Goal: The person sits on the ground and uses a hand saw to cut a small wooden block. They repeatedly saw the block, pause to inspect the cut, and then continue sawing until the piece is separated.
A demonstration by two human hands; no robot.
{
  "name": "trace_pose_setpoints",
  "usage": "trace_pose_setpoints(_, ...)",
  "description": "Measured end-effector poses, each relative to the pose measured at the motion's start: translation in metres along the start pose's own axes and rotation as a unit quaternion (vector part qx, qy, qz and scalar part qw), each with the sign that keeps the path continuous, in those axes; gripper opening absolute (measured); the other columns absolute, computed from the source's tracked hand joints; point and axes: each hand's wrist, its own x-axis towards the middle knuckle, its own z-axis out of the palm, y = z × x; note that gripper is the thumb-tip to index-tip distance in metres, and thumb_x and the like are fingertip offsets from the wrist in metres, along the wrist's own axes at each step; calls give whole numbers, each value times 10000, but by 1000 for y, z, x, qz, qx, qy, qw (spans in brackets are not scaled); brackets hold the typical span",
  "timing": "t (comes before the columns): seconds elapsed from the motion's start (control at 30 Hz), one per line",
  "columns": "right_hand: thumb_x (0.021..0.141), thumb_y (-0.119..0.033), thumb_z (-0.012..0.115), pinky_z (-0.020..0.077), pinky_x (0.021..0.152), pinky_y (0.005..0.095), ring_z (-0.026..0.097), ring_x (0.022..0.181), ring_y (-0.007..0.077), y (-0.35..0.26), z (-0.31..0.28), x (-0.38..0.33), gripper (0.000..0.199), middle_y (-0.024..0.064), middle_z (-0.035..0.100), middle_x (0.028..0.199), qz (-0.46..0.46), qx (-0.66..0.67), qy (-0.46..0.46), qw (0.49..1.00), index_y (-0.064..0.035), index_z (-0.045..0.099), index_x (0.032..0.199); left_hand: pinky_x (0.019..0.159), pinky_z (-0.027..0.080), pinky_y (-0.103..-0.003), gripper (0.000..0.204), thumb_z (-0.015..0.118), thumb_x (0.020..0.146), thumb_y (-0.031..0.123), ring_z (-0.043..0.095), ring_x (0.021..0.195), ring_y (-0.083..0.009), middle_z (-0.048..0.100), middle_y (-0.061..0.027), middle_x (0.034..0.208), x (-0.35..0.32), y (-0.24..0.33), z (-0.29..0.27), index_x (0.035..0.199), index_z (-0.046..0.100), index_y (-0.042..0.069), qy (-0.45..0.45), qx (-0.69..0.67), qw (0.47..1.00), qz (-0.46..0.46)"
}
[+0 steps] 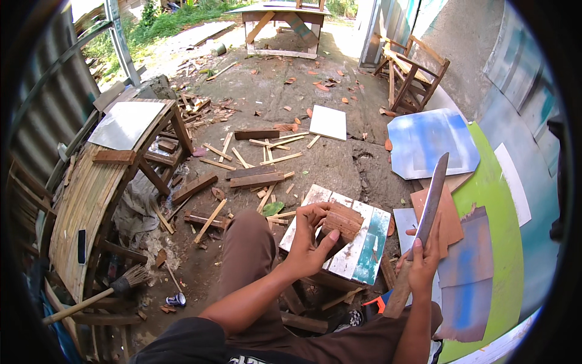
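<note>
wood block (341, 221), reddish-brown and rough-cut, sits in your left hand (308, 241): the fingers curl over its near end and the thumb presses up against its lower edge, so the hand is closed around it. you hold it just above a small painted plank stool (354, 255) with white and teal slats, which stands right in front of your bent knee (250, 225).

your right hand (424, 261) is wrapped tight on the wooden handle of a long machete (429, 209), the flat grey blade pointing up and slightly away from you, well clear of the block and to its right. behind the blade lie flat painted boards (431, 141) in blue, white and rust tones, resting against a green curved panel (503, 242).

on the dirt ground (339, 161) ahead of you, thin wood strips (267, 159) and offcuts are scattered about, with a white square tile (328, 122) further out. to your left stands a bamboo bench (91, 200), and a brush with a wooden handle (97, 296) lies near its foot, next to a small can (176, 299).
</note>
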Motion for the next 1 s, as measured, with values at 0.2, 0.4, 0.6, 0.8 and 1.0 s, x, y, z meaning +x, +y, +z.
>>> trace_pose_setpoints(0.2, 1119, 6, 403, 569, 508, 281, 612, 555, 108, 2, 3, 3, 724, 152, 657, 1174, -8, 18, 1, 1000, -181, 149, 1771, 1194, 388, -383, 605, 690, 1007, 71, 516, 1387, -221, 545, -145, 1440, 2, 16, 4, 1541, 406, 50, -48, 17, 995, -86)
trace_pose_setpoints(0.4, 1123, -5, 402, 566, 507, 285, 614, 555, 116, 0, 3, 2, 717, 156, 664, 1171, -27, 10, -10, 1000, -183, 153, 1772, 1127, 446, -365, 546, 693, 991, 96, 589, 1261, -206, 620, -119, 1312, -3, -1, 14, 1488, 483, 10, 8, 33, 999, -19)
trace_pose_setpoints(0.6, 1129, -41, 425, 571, 512, 284, 635, 564, 132, -2, -1, -2, 713, 169, 678, 1211, -13, 6, -6, 1000, -183, 150, 1772, 1092, 471, -358, 530, 702, 982, 137, 603, 1222, -193, 636, -135, 1284, -4, -10, 21, 1446, 500, -20, 46, 29, 998, 10)
trace_pose_setpoints(0.8, 1116, -26, 420, 578, 515, 281, 632, 564, 135, -2, -5, -5, 728, 169, 676, 1210, 10, 3, -4, 1000, -190, 151, 1772, 1044, 498, -353, 488, 689, 975, 152, 629, 1153, -189, 664, -128, 1212, -2, -11, 21, 1401, 535, -30, 69, 60, 996, 19)
trace_pose_setpoints(1.0, 1105, -7, 419, 586, 513, 280, 640, 574, 134, 2, -8, -6, 741, 167, 670, 1206, -11, -12, -2, 1000, -191, 154, 1772, 972, 531, -343, 401, 683, 985, 173, 646, 1075, -169, 689, -115, 1142, 1, -14, 25, 1313, 584, -36, 97, 65, 993, 29)
